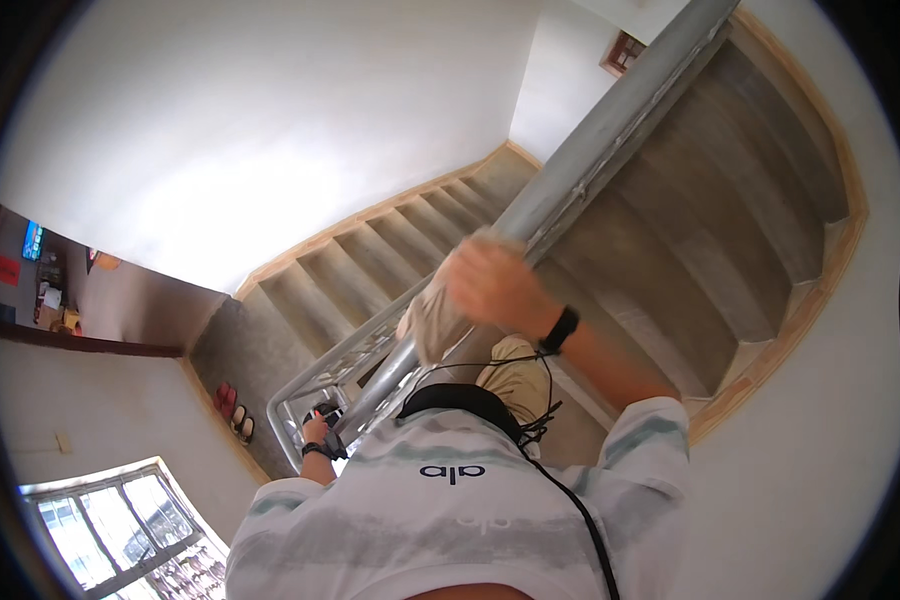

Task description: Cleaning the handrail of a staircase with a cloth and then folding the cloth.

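My right hand [495, 285], slightly blurred and with a black band at the wrist, grips a beige cloth [429, 319]. The cloth lies over a grey metal handrail [570, 161] that slopes diagonally along the stairs. Its folds hang down on the rail's left side, and the fingertips are hard to make out. Lower on the left, my left hand [316, 430] is beside the rail, also with a dark wrist band. A small dark object [334, 442] is at that hand; what it is and how it is held cannot be made out.
Concrete steps [690, 225] with tan edging curve along the right. Another flight [352, 262] runs beyond the rail, near a lower metal railing [330, 356]. Red shoes [225, 400] and dark slippers [243, 425] lie by the wall. A barred window [124, 532] is at lower left.
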Demonstrator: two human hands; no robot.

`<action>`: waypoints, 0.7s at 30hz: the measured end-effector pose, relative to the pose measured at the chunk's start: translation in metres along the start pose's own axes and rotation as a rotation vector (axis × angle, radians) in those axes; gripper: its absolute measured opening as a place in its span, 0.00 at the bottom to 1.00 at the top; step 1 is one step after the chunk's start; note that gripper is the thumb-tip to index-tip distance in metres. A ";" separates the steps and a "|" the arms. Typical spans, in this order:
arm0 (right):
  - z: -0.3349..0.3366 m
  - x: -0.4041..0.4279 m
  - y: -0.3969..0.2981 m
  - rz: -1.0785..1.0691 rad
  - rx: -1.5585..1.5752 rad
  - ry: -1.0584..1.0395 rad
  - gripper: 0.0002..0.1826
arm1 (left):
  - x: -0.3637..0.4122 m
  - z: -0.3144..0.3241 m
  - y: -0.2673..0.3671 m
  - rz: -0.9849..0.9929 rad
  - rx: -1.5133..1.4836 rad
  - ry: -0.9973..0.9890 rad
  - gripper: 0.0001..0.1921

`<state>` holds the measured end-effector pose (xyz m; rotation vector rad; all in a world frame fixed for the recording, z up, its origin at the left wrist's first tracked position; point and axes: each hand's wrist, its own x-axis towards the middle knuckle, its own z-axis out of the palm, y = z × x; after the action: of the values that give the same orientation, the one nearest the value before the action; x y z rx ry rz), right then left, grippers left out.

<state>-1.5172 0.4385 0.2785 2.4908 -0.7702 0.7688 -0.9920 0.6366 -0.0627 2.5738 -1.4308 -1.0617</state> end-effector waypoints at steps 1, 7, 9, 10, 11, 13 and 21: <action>-0.018 0.002 0.034 0.070 -0.003 0.034 0.06 | -0.009 0.002 0.009 0.343 0.598 0.015 0.09; -0.132 0.001 0.255 0.083 -0.152 0.110 0.09 | -0.083 -0.011 0.108 0.130 0.057 0.023 0.17; -0.168 0.007 0.318 0.092 -0.202 0.134 0.07 | -0.116 -0.017 0.136 0.235 -0.152 0.120 0.20; -0.179 0.009 0.337 0.120 -0.229 0.133 0.07 | -0.128 -0.027 0.146 0.228 -0.167 0.008 0.22; -0.181 0.011 0.347 0.116 -0.218 0.142 0.07 | -0.133 -0.034 0.162 0.227 -0.191 -0.102 0.26; -0.182 0.007 0.365 0.117 -0.149 0.127 0.05 | -0.154 -0.045 0.209 0.342 -0.174 -0.154 0.27; -0.161 0.019 0.326 0.308 -0.127 0.193 0.05 | -0.190 -0.128 0.410 0.737 0.175 -0.289 0.39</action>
<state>-1.7644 0.2693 0.4850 2.1743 -1.1080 1.0141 -1.2934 0.5031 0.2714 1.7194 -2.3494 -1.2198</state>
